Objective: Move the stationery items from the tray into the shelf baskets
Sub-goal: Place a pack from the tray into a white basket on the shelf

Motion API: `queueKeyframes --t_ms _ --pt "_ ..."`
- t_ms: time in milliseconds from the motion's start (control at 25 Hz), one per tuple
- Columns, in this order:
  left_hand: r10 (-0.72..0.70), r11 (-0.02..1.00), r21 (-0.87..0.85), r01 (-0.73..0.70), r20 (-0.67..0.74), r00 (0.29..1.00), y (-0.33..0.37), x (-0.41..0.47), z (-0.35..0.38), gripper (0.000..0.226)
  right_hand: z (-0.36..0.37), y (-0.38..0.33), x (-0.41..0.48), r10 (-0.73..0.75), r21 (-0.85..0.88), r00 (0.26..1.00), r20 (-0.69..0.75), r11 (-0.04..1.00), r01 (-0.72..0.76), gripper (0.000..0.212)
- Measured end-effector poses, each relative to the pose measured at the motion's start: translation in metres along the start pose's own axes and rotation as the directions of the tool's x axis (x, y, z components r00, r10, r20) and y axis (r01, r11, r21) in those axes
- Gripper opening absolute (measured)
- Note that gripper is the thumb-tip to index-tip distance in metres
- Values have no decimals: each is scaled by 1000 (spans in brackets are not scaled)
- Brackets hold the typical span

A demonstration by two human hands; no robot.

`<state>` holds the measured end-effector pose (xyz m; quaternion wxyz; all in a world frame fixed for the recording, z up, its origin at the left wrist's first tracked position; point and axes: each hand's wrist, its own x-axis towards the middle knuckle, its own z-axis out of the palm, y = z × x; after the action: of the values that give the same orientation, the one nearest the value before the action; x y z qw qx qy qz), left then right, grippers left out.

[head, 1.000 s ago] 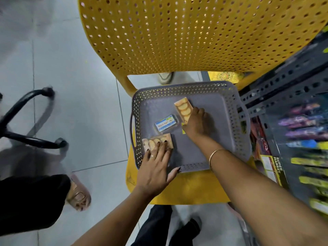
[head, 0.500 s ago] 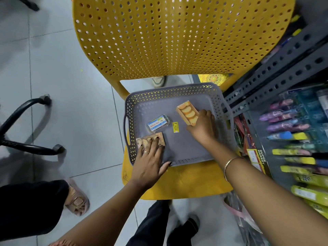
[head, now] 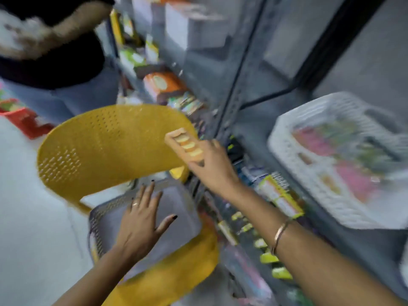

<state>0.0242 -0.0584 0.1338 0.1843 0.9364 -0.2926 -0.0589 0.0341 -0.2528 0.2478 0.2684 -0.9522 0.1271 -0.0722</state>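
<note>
My right hand [head: 213, 167] is shut on a tan pack with yellow round pieces [head: 185, 144], held in the air in front of the chair back, above and beyond the grey perforated tray [head: 176, 208]. My left hand [head: 141, 219] lies flat over the tray, palm down with fingers spread; whatever is under it is hidden. A white shelf basket [head: 284, 155] holding pink and green packets sits on the shelf to the right. The whole view is motion-blurred.
The tray rests on a yellow perforated chair [head: 106, 146]. A grey metal shelf upright [head: 234, 89] stands just right of my right hand, with stocked packets along the lower shelf [head: 278, 195]. Another person in dark clothes [head: 55, 51] stands at top left.
My right hand has lifted the tan pack out of the tray and carried it up toward the shelf. The view has swung up and right. My left hand stays over the tray.
</note>
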Motion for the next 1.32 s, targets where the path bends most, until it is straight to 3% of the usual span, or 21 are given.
queueKeyframes --t_ms 240,440,480,600,760,880,1000,1320 --pt "294 956 38 -292 -147 944 121 61 -87 92 -196 -11 -26 92 -30 981 -169 995 -98 46" --pt "487 872 62 -485 -205 849 225 88 -115 95 -266 42 -65 268 -65 939 -216 956 -287 22" --pt "516 855 51 -516 -192 835 239 91 -115 97 -271 51 -74 296 -76 933 -206 946 -317 12" --pt "602 799 91 -595 -125 789 268 101 -106 98 -266 85 -96 392 -106 906 -158 906 -411 10" --pt "668 739 141 -658 -33 743 281 112 -86 103 -243 117 -120 459 -183 887 -47 869 -460 26" --pt "673 739 91 -668 -47 738 282 112 -79 107 -224 134 -127 472 -246 881 -24 851 -463 67" --pt "673 739 38 -672 -53 737 281 113 -79 109 -215 143 -126 512 -243 858 -43 828 -506 80" --pt "672 735 9 -678 -144 727 280 113 -72 84 -209 152 -126 472 -344 881 -42 821 -456 71"
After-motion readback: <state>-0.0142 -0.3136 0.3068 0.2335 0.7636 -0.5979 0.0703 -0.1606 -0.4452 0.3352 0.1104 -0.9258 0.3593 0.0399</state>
